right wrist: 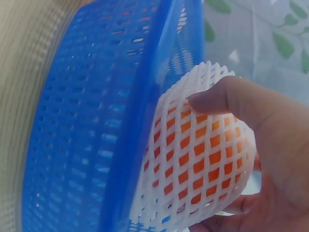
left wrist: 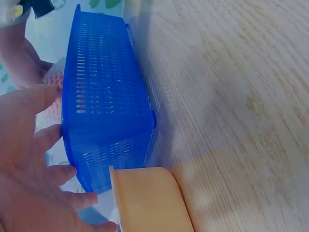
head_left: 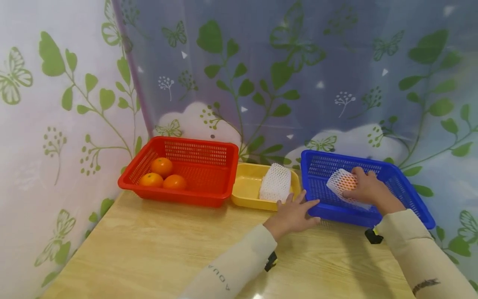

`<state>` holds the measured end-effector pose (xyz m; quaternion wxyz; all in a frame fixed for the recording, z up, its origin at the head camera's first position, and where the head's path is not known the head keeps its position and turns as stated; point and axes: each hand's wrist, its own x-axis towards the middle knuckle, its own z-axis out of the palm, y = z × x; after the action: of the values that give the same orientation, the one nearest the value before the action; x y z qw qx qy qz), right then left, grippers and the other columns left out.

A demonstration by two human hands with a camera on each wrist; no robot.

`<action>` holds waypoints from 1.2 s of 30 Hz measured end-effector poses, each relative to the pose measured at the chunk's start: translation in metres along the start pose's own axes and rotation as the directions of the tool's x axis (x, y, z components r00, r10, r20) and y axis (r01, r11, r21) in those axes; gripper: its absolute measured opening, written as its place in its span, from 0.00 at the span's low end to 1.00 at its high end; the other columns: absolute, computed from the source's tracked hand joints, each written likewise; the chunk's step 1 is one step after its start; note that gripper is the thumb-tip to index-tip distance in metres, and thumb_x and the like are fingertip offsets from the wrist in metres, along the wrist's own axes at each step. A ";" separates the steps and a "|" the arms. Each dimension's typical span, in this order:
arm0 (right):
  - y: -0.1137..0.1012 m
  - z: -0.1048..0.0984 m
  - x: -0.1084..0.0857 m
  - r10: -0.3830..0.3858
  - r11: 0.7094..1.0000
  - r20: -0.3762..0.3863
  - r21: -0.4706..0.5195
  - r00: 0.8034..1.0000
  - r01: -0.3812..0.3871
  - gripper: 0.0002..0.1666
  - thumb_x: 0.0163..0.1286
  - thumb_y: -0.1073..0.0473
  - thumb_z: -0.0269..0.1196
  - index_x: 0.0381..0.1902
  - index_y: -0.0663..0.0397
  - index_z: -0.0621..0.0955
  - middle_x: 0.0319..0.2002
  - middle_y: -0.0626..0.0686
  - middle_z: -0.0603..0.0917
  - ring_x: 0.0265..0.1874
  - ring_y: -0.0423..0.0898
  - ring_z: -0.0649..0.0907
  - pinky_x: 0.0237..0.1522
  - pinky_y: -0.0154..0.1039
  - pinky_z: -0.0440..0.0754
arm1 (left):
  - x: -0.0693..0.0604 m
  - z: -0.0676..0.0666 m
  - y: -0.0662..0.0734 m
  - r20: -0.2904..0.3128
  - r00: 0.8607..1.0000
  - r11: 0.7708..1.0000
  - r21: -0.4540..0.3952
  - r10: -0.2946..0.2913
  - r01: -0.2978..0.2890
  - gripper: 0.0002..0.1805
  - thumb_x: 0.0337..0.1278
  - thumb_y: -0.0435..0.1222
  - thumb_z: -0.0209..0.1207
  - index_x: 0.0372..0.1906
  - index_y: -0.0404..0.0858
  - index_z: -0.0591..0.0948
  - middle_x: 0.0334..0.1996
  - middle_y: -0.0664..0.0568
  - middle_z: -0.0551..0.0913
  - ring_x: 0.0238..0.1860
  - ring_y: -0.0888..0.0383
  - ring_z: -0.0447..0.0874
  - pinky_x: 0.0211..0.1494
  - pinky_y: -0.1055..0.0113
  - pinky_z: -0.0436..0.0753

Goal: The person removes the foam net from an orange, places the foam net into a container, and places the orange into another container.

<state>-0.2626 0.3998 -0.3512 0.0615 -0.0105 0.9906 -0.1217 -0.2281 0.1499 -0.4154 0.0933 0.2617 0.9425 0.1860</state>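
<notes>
My right hand [head_left: 367,190] grips an orange in a white foam net [head_left: 346,182] inside the blue basket [head_left: 337,214]. In the right wrist view the thumb lies on top of the net and the fingers curl round its far side; orange skin shows through the mesh. At the basket's front left corner is my left hand [head_left: 295,215], fingers spread, its fingertips near the rim in the left wrist view; whether they touch cannot be told. Just behind it stands a yellow tray [head_left: 244,187] with white foam nets [head_left: 276,182] lying in it.
A red basket [head_left: 198,198] stands left of the yellow tray. Three bare oranges [head_left: 162,167] are grouped at its left end. The containers line the back of the wooden table [head_left: 168,245], against a patterned curtain [head_left: 254,83].
</notes>
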 end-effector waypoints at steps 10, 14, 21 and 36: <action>-0.030 0.006 -0.032 -0.143 0.988 -0.142 0.036 0.979 0.150 0.52 0.55 0.43 0.70 0.65 0.65 0.59 0.53 0.79 0.62 0.36 0.65 0.77 0.29 0.59 0.78 | 0.000 -0.002 -0.007 -0.015 1.000 0.988 -0.155 -0.004 0.001 0.37 0.63 0.69 0.37 0.74 0.60 0.59 0.76 0.59 0.53 0.75 0.49 0.49 0.69 0.37 0.57; -0.040 0.013 -0.043 -0.192 0.976 -0.196 0.067 0.962 0.208 0.51 0.56 0.44 0.71 0.66 0.64 0.60 0.53 0.76 0.64 0.38 0.65 0.77 0.31 0.58 0.79 | 0.000 -0.004 -0.008 -0.063 0.998 0.960 -0.279 -0.008 -0.010 0.44 0.61 0.70 0.39 0.77 0.51 0.55 0.75 0.58 0.57 0.74 0.52 0.53 0.68 0.39 0.59; -0.050 0.027 -0.051 -0.297 0.928 -0.323 0.125 0.898 0.352 0.46 0.53 0.49 0.73 0.62 0.63 0.64 0.51 0.69 0.68 0.41 0.60 0.75 0.34 0.57 0.80 | -0.002 -0.009 -0.010 -0.221 0.972 0.945 -0.296 0.074 -0.139 0.43 0.65 0.65 0.42 0.77 0.49 0.51 0.73 0.56 0.60 0.69 0.53 0.64 0.61 0.47 0.69; -0.077 0.071 -0.068 -0.324 0.820 -0.462 0.299 0.826 0.488 0.47 0.49 0.61 0.76 0.61 0.66 0.63 0.52 0.63 0.72 0.41 0.51 0.76 0.36 0.42 0.81 | -0.014 -0.031 -0.040 -0.260 0.944 0.835 -0.458 0.204 -0.306 0.48 0.62 0.55 0.59 0.78 0.53 0.45 0.73 0.51 0.60 0.71 0.53 0.62 0.69 0.50 0.67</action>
<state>-0.1856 0.3104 -0.3929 -0.1644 -0.1884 0.9089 -0.3336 -0.2428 0.1011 -0.4020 0.0356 0.3328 0.8246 0.4560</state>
